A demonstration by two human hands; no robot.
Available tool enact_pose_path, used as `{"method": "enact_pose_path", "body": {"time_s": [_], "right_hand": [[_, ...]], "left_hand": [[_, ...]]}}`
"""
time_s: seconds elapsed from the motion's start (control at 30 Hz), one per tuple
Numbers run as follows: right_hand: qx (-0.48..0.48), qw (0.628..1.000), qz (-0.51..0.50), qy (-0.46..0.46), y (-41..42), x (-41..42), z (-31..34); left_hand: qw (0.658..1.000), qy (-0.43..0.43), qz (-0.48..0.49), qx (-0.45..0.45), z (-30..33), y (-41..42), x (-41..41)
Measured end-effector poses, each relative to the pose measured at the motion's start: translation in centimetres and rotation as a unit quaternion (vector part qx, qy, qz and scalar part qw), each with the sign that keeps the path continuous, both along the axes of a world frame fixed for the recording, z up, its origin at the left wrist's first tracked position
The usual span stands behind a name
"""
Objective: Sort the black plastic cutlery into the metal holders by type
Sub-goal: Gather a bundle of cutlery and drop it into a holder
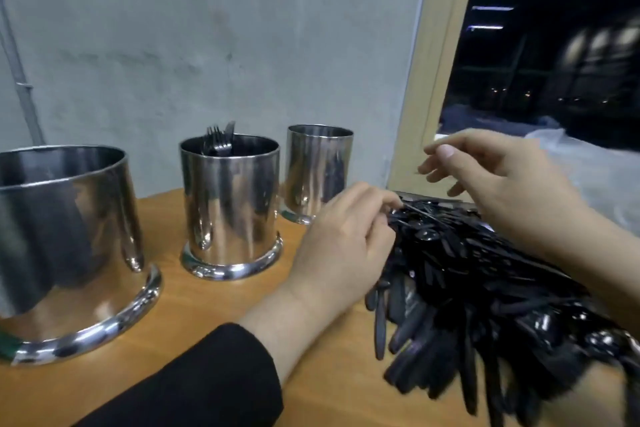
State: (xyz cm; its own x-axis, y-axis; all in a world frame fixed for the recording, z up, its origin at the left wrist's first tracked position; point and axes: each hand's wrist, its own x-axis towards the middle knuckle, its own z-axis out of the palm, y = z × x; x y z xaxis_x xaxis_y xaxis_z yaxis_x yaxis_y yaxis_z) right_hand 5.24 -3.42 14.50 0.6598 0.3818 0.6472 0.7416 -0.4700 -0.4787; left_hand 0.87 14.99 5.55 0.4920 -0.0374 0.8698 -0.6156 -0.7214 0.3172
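— Head view first. Where's the cutlery?

— Heaped as a big black cutlery pile at the right end of the wooden worktop, handles fanning toward the near edge, far end close to the window frame.

— And the left hand?

— Lying at the pile's left flank, black sleeve behind the wrist. Fingers curled, tips pinched on a thin black piece at the pile's far-left top; fork, knife or spoon, cannot tell.

— Right hand?

— Hovering above the pile's far end, apart from it, fingers loosely spread and bent. Possibly something thin between thumb and forefinger; too blurred to say, so grip or empty cannot be told.

— Holders?

— Three shiny metal ones, strung along the worktop's back-left side toward the grey wall. Nearest holder by the left edge, large in view. Middle holder with fork tines poking above the rim. Far holder just beyond the left hand's knuckles, near the back edge; contents not visible.

— All left of the pile?

— Yes, well left of it, left hand between.
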Motion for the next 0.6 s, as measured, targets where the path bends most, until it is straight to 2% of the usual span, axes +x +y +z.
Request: {"method": "enact_pose_path", "body": {"time_s": [0.1,0.23,0.37,0.5,0.6], "right_hand": [[-0.079,0.995,-0.054,-0.002,-6.9,-1.9,-2.5],[-0.100,0.992,-0.082,-0.007,-13.2,-3.5,-5.6],[-0.149,0.984,-0.088,-0.031,-16.9,-2.7,-8.4],[-0.128,0.987,-0.097,0.011,-17.9,-1.9,-8.1],[-0.169,0.978,-0.111,0.059,-18.7,-1.9,-7.4]], "left_hand": [[0.997,0.066,-0.023,0.029,-0.7,-2.8,-0.6],[0.990,0.093,-0.010,0.106,-0.6,-6.7,-0.9],[0.970,0.200,0.020,0.139,0.1,-10.0,-0.3],[0.954,0.237,0.055,0.178,-0.2,-9.7,-0.3],[0.947,0.262,0.041,0.182,-0.5,-8.8,-0.9]]}}
